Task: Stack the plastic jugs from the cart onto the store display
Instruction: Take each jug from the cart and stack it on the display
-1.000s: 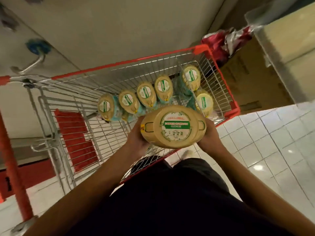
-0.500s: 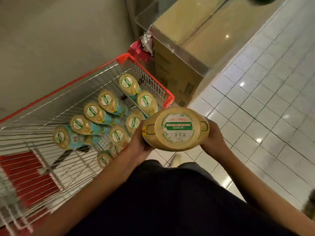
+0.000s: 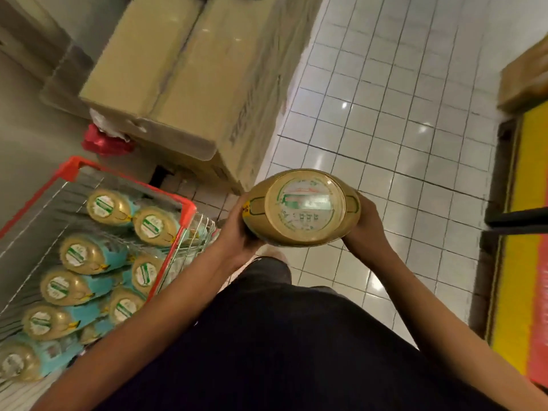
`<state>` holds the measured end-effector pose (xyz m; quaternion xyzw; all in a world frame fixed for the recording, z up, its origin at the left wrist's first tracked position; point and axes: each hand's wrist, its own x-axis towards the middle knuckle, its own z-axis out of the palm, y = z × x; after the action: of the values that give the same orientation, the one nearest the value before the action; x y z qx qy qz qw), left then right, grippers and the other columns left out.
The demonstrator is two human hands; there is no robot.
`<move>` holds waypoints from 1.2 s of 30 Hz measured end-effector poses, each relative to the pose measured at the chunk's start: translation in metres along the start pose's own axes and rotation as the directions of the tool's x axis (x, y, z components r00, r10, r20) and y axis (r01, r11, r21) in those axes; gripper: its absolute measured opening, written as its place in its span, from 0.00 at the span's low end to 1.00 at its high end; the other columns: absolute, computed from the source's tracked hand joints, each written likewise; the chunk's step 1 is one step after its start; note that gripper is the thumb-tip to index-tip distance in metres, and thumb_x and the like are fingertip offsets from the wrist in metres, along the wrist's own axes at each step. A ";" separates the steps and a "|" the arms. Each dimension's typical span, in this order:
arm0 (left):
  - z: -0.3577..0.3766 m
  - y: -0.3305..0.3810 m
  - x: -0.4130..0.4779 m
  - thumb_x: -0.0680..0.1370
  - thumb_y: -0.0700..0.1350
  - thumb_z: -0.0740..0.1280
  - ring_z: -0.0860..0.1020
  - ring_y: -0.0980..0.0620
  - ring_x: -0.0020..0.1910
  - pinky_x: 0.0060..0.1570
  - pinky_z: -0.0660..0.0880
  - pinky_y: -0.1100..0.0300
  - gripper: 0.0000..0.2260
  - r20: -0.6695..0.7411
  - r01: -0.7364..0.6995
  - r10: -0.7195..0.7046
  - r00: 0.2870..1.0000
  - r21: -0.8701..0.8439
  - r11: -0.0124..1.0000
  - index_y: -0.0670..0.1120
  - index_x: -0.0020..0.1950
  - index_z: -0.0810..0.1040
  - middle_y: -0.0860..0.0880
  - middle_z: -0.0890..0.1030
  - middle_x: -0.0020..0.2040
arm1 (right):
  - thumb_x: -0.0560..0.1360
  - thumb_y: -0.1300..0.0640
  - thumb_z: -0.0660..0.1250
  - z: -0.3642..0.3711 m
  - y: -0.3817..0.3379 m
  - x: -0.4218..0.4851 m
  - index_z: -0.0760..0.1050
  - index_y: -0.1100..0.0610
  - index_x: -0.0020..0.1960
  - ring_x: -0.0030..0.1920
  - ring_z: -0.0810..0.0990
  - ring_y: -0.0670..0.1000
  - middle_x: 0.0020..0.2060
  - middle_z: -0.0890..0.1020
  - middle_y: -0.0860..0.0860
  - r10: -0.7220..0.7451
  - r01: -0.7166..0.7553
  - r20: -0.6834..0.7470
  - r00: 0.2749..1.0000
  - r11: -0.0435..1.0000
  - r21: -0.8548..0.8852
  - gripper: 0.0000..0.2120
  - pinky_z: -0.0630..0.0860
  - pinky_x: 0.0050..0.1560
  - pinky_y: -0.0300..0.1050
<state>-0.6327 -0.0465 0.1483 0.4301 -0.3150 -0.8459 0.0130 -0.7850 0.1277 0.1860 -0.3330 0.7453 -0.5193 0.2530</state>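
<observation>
I hold one golden plastic jug in front of my waist, its round green-and-white label facing up at me. My left hand grips its left side and my right hand grips its right side. The jug hangs over the white tiled floor, clear of the cart. The red-rimmed wire cart stands at the lower left with several more golden jugs with turquoise labels lying in it. At the far right edge is a yellow and red display base.
A stack of large cardboard boxes stands beyond the cart, with a red bag tucked at its left. Another brown box sits at the upper right. A dark bar juts in from the right. White tiled floor lies between.
The view has swung to the right: the cart slid to the lower left and the yellow display came into sight. Both hands keep the same hold on the jug.
</observation>
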 end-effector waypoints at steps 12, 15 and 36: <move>0.137 0.103 0.167 0.84 0.54 0.60 0.85 0.48 0.50 0.47 0.83 0.53 0.16 0.085 0.089 -0.099 0.991 0.118 0.989 0.48 0.57 0.85 0.45 0.85 0.54 | 0.79 0.61 0.71 -0.123 0.041 0.148 0.80 0.41 0.59 0.53 0.84 0.40 0.52 0.85 0.40 0.140 -0.144 -0.181 0.973 0.990 -0.011 0.16 0.76 0.52 0.28; 0.169 0.130 0.198 0.84 0.54 0.61 0.85 0.49 0.48 0.44 0.83 0.54 0.16 0.095 0.092 -0.107 0.990 0.151 0.984 0.49 0.54 0.87 0.46 0.86 0.51 | 0.78 0.58 0.71 -0.147 0.048 0.182 0.81 0.49 0.60 0.53 0.84 0.43 0.52 0.85 0.43 0.176 -0.179 -0.222 0.959 0.984 0.006 0.11 0.78 0.53 0.31; 0.240 0.250 0.293 0.86 0.48 0.58 0.83 0.48 0.57 0.50 0.83 0.52 0.14 -0.279 -0.363 0.282 0.918 -0.302 0.882 0.50 0.63 0.83 0.46 0.85 0.59 | 0.80 0.67 0.69 -0.223 0.036 0.516 0.80 0.60 0.60 0.55 0.83 0.55 0.52 0.84 0.53 0.024 0.059 0.548 0.836 0.989 -0.134 0.10 0.78 0.59 0.61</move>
<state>-1.0562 -0.2069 0.1774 0.4560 -0.2247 -0.8191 0.2659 -1.2903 -0.1205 0.2097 -0.4919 0.6744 -0.3490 0.4259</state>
